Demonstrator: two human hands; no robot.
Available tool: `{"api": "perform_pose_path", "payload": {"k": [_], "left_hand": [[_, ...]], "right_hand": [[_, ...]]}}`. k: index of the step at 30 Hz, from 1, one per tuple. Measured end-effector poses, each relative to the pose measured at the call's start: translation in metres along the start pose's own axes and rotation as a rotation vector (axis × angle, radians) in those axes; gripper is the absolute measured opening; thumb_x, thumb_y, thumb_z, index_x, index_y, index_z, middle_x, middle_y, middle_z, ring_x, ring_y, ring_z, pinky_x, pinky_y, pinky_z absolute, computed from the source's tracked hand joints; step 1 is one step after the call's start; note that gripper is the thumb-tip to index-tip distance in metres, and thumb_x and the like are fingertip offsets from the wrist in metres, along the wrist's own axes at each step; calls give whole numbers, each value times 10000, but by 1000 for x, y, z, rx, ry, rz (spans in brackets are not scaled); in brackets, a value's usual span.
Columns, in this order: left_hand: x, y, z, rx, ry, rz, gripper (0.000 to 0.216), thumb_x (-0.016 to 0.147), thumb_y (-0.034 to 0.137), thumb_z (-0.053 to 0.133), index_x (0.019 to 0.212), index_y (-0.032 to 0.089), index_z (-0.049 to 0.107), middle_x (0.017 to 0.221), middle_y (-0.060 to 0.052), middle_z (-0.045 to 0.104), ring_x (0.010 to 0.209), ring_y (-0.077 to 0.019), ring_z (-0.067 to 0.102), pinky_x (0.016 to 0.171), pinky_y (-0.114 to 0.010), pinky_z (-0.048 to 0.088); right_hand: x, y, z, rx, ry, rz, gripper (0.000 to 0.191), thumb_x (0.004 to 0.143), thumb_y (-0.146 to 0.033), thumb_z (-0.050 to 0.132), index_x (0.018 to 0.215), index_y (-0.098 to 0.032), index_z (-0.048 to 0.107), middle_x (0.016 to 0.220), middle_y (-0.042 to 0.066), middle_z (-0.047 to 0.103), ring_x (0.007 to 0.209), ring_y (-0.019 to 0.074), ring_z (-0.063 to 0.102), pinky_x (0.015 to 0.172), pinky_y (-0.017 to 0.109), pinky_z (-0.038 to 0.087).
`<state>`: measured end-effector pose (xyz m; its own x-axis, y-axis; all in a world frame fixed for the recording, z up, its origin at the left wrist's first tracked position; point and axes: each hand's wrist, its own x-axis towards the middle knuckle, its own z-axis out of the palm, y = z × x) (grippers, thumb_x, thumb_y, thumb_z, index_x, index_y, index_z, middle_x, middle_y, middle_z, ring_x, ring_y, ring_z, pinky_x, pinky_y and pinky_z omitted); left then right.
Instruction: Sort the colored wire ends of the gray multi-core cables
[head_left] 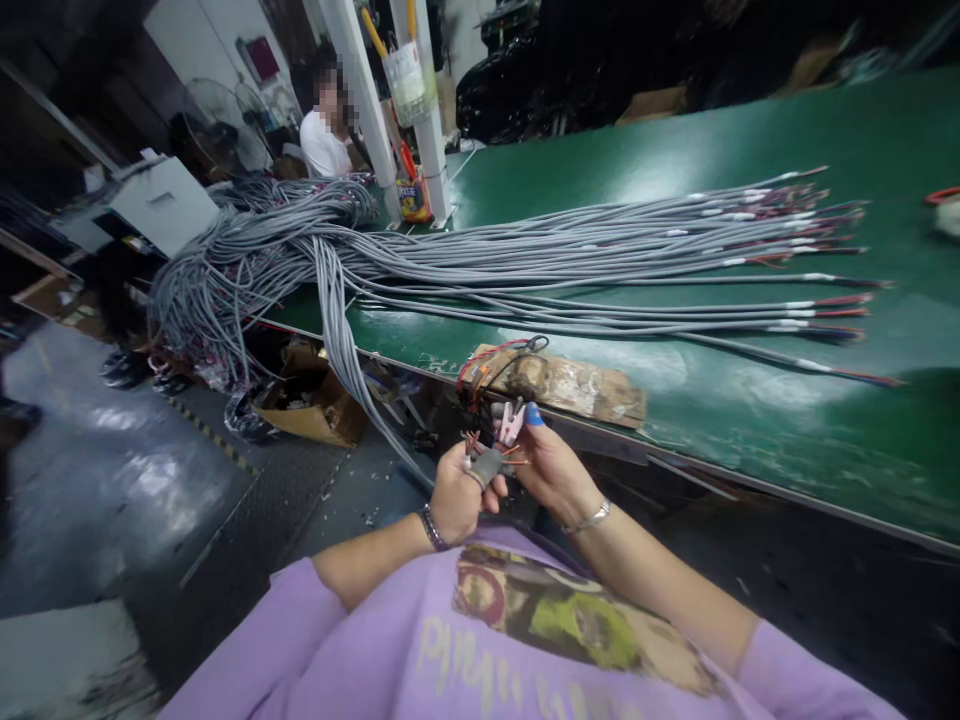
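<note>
My left hand (456, 497) grips the end of a grey cable (486, 466) whose thin red and dark wires fan out at the tip. My right hand (551, 468) holds a small pink cutter (511, 421) against those wires; one fingertip wears a blue cap (533, 413). Both hands hover just in front of the green table's edge (675, 440), below a taped wooden block (570, 385) with red and black wires (491, 358) on it. The cable runs down from my hands toward the floor.
A large bundle of grey cables (525, 265) lies across the green table, stripped ends at the right (810, 215), and spills over the left edge (225, 290). A cardboard box (311, 405) sits below. A seated person (324, 140) is at the far end beside white posts (427, 130).
</note>
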<state>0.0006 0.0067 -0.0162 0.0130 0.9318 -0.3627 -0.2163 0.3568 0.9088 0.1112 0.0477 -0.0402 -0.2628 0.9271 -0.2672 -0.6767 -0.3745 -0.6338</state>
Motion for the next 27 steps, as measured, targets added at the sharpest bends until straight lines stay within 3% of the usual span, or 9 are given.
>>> {"api": "perform_pose_path", "payload": {"k": [6,11,15,22,27], "left_hand": [[-3,-6,-8,21,-19,31,568,561,689,722,680,188,480,439,51,548,271,-58,399,290,-176,211],[-5,-10,-18,93,-53,70,549,614,688,698,715,184,503,481,37,580,297,-64,430,308,-178,256],[-8,-7,-20,187,-122,55,532,620,674,703,697,179,523,488,31,580,321,-67,449,334,-183,294],[-8,-4,-20,283,-320,-44,510,586,632,747,655,167,548,460,23,568,323,-68,453,339,-184,313],[-7,-5,-20,132,-244,-85,570,526,682,751,660,169,542,448,19,580,293,-67,436,304,-177,264]], "right_hand": [[-5,2,-11,30,-73,52,516,622,-712,709,762,-218,672,679,-5,646,567,120,547,544,246,480],[-20,-6,-21,-211,-176,213,532,543,-671,784,682,-180,634,614,-17,587,560,109,525,536,237,435],[-29,-17,-18,-437,-154,146,481,527,-565,846,654,-167,607,583,-36,564,537,85,455,523,229,362],[-27,-26,-8,-671,-206,108,512,547,-622,795,624,-159,589,550,-35,551,524,87,423,516,246,317],[-24,-18,-11,-582,-124,101,515,501,-595,830,641,-152,608,565,-36,563,540,81,426,531,236,322]]}}
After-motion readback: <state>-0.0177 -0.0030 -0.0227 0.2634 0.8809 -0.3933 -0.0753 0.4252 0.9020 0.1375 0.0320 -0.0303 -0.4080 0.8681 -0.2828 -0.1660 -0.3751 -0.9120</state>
